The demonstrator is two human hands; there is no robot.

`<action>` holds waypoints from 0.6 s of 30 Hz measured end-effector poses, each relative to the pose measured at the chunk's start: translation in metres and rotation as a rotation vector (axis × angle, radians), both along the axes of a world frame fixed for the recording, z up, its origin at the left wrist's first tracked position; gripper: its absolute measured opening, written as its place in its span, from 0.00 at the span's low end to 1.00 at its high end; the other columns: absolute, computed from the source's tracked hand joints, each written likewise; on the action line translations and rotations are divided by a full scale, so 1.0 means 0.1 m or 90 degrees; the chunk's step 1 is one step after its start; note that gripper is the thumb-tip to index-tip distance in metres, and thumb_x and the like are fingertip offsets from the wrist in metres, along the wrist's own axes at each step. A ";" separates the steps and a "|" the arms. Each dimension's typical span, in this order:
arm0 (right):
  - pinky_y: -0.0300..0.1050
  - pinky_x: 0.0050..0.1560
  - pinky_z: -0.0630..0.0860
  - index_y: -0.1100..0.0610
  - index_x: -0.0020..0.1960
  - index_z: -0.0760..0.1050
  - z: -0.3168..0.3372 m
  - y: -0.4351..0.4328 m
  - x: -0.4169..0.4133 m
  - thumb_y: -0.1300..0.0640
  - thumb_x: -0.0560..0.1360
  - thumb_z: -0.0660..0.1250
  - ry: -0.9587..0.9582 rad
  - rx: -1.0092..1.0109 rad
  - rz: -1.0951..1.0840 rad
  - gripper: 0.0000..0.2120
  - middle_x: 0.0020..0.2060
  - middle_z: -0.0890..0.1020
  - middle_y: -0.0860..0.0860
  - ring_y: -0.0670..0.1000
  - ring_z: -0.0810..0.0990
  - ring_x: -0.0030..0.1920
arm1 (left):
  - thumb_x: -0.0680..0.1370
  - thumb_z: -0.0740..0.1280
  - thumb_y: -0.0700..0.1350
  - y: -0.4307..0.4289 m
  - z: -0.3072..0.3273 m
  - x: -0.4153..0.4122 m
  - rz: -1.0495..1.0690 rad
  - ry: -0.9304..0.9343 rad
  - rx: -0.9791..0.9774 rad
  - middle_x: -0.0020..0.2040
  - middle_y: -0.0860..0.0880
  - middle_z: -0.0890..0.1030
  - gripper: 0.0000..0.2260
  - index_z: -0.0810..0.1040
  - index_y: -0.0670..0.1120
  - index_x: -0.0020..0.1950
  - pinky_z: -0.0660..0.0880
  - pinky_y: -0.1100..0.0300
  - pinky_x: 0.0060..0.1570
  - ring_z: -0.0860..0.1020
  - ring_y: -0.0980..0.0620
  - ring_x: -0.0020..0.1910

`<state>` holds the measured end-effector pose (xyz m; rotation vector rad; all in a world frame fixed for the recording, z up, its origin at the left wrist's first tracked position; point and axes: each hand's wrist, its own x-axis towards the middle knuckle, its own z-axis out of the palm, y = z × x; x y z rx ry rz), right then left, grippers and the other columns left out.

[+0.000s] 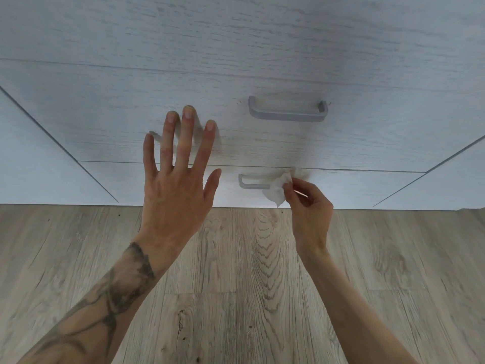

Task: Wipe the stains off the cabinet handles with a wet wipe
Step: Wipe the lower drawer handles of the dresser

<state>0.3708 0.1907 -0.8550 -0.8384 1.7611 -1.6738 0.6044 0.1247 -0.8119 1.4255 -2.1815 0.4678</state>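
Your right hand [307,206] pinches a crumpled white wet wipe [276,189] on the lower grey metal handle [253,186], left end exposed; leftward, your left hand [178,185] spreads open.

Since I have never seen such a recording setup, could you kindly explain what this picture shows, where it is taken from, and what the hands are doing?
There is no machine here: a person wears one wide-angle camera on the head, which looks forward and down, so you see their own two arms. In front is a pale wood-grain cabinet with drawer fronts, standing on a wooden floor. Two grey handles show: the upper handle is untouched, and the lower handle is partly covered. The right hand pinches a crumpled white wet wipe against the right part of that lower handle. The left hand is spread with straight fingers before the upper drawer front and holds nothing; whether it touches the front cannot be told.
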 end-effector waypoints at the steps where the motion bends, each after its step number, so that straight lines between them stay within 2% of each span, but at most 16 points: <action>1: 0.36 0.57 0.82 0.53 0.57 0.87 0.00 0.00 0.02 0.58 0.79 0.76 -0.030 -0.005 -0.007 0.07 0.49 0.90 0.46 0.45 0.88 0.53 | 0.88 0.59 0.57 0.00 0.00 -0.01 0.001 0.002 0.002 0.88 0.40 0.43 0.36 0.45 0.48 0.89 0.52 0.32 0.83 0.45 0.37 0.87; 4: 0.35 0.57 0.82 0.55 0.55 0.88 0.01 0.01 0.07 0.61 0.77 0.77 -0.033 -0.014 -0.036 0.07 0.47 0.90 0.46 0.45 0.88 0.52 | 0.88 0.59 0.57 0.00 -0.01 -0.03 0.001 0.006 0.006 0.88 0.40 0.42 0.36 0.45 0.48 0.89 0.53 0.32 0.83 0.45 0.36 0.87; 7: 0.33 0.53 0.82 0.53 0.53 0.88 0.00 0.05 0.04 0.63 0.77 0.77 0.030 -0.014 -0.026 0.08 0.47 0.89 0.47 0.44 0.88 0.50 | 0.88 0.59 0.57 -0.01 -0.01 -0.02 -0.002 0.006 0.002 0.88 0.41 0.39 0.36 0.45 0.47 0.89 0.52 0.32 0.83 0.44 0.37 0.87; 10: 0.33 0.53 0.82 0.51 0.54 0.87 0.00 0.06 0.00 0.64 0.77 0.76 0.049 -0.016 -0.007 0.10 0.49 0.89 0.47 0.45 0.88 0.50 | 0.88 0.58 0.57 -0.01 -0.02 -0.02 -0.003 0.010 0.001 0.88 0.41 0.41 0.35 0.45 0.48 0.89 0.52 0.32 0.83 0.44 0.37 0.87; 14: 0.33 0.52 0.81 0.54 0.53 0.87 0.00 0.06 0.06 0.66 0.77 0.76 0.034 -0.034 -0.032 0.09 0.49 0.89 0.49 0.46 0.88 0.51 | 0.88 0.58 0.57 -0.01 -0.02 -0.02 -0.002 0.008 0.006 0.88 0.40 0.43 0.35 0.45 0.48 0.89 0.53 0.32 0.83 0.45 0.37 0.87; 18: 0.33 0.50 0.81 0.52 0.51 0.87 -0.01 0.10 0.07 0.65 0.76 0.76 0.064 -0.023 -0.036 0.09 0.44 0.89 0.46 0.45 0.88 0.47 | 0.88 0.58 0.57 -0.01 -0.02 -0.01 -0.007 0.010 0.003 0.88 0.40 0.44 0.35 0.46 0.48 0.89 0.52 0.32 0.83 0.45 0.37 0.87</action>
